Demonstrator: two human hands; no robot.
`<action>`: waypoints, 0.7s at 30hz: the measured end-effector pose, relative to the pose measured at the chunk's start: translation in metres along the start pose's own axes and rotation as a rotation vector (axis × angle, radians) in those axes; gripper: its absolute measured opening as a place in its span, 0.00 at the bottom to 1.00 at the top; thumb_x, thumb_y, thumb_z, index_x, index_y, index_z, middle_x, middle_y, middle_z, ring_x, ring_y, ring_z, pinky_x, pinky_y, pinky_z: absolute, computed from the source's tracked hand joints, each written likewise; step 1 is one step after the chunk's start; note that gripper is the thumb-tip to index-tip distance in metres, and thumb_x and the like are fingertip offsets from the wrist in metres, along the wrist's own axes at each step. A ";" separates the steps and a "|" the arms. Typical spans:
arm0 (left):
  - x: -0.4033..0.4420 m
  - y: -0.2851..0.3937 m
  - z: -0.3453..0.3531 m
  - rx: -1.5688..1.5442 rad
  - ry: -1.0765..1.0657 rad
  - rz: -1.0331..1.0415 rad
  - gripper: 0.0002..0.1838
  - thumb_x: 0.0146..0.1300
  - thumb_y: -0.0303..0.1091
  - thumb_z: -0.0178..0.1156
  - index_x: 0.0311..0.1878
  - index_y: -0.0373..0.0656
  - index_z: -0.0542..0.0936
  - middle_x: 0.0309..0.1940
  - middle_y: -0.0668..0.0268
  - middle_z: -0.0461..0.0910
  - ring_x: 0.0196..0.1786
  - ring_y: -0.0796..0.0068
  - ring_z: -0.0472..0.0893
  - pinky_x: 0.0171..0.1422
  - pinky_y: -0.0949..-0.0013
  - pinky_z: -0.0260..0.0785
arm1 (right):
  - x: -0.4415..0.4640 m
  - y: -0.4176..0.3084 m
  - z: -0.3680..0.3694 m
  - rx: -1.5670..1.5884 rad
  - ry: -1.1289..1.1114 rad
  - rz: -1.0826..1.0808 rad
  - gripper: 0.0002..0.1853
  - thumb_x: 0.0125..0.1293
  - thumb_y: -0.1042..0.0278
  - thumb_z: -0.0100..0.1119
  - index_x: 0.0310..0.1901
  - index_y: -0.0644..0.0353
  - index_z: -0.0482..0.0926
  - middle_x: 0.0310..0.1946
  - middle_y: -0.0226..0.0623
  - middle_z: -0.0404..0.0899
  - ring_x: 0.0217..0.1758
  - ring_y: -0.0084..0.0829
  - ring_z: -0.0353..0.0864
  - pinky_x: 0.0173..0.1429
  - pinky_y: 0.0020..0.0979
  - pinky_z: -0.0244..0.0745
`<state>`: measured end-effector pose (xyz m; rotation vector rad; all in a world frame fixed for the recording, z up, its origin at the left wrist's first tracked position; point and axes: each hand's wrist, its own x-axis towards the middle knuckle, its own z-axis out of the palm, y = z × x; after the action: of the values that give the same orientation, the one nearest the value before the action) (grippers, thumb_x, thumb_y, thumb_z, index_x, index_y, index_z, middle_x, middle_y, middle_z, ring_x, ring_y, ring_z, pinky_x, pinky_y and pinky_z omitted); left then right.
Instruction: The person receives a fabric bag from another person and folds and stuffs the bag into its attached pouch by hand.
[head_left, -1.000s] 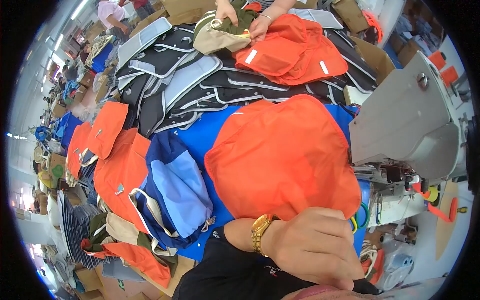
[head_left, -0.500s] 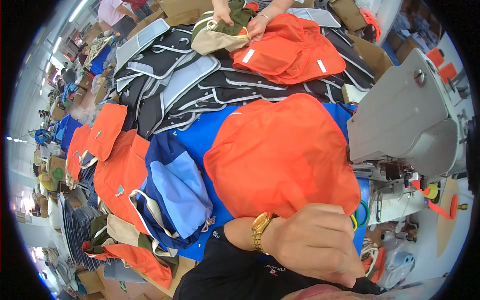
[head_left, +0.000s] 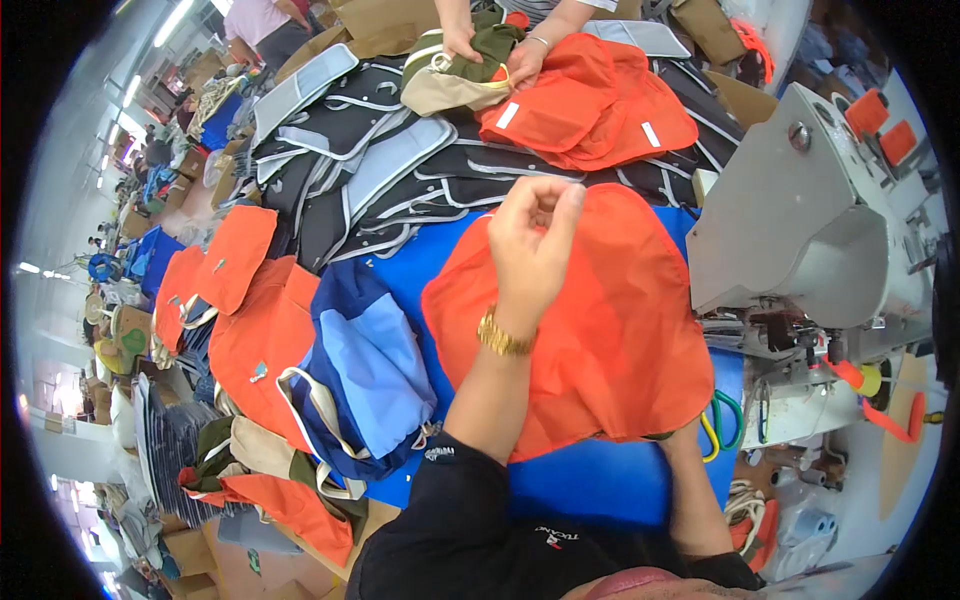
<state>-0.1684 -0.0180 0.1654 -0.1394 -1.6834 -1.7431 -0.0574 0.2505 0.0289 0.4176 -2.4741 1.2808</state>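
Note:
An orange fabric piece (head_left: 610, 330) with a rounded outline lies on the blue work surface (head_left: 590, 485), its near edge lifted. My left hand (head_left: 535, 235), with a gold watch at the wrist, is raised over the far left part of this fabric. Its fingers are loosely curled towards the thumb, and nothing shows in them. At the fabric's near right edge is my right hand (head_left: 680, 440). The cloth covers its fingers, so their grip is hidden. Scissors with yellow and green handles (head_left: 728, 420) lie just right of that hand.
To the right stands a sewing machine (head_left: 800, 220) with orange tape (head_left: 905, 420). Black panels with grey edging (head_left: 350, 180) are heaped at the back. There a co-worker's hands (head_left: 490, 55) hold a green and beige bag (head_left: 450, 80). Blue (head_left: 370, 370) and orange bags (head_left: 260, 340) lie left.
My left hand has moved from the near edge up and away over the orange fabric. The fabric's near edge has risen, and my right forearm now shows. The camera view has shifted slightly.

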 end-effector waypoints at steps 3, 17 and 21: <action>0.027 -0.046 -0.010 0.069 0.036 -0.033 0.06 0.72 0.29 0.66 0.46 0.36 0.84 0.36 0.70 0.85 0.34 0.85 0.81 0.37 0.78 0.73 | 0.000 -0.002 -0.001 0.005 0.010 -0.003 0.19 0.58 0.60 0.72 0.46 0.64 0.83 0.40 0.46 0.87 0.46 0.48 0.87 0.48 0.43 0.79; 0.207 -0.145 -0.066 0.035 0.291 -0.779 0.57 0.59 0.71 0.68 0.79 0.37 0.61 0.72 0.42 0.65 0.66 0.42 0.74 0.54 0.45 0.79 | 0.002 -0.003 -0.006 0.045 -0.104 0.199 0.12 0.61 0.62 0.67 0.40 0.62 0.85 0.32 0.46 0.86 0.36 0.49 0.86 0.39 0.42 0.79; 0.248 -0.172 -0.061 0.167 0.321 -0.564 0.58 0.56 0.73 0.70 0.75 0.34 0.67 0.68 0.46 0.70 0.60 0.52 0.78 0.54 0.52 0.77 | 0.009 -0.019 -0.015 0.207 -0.116 0.254 0.10 0.64 0.69 0.64 0.44 0.62 0.86 0.34 0.42 0.87 0.37 0.42 0.87 0.42 0.37 0.79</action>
<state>-0.4237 -0.1879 0.1431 0.7174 -1.7113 -1.8710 -0.0554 0.2514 0.0547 0.2368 -2.5641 1.6666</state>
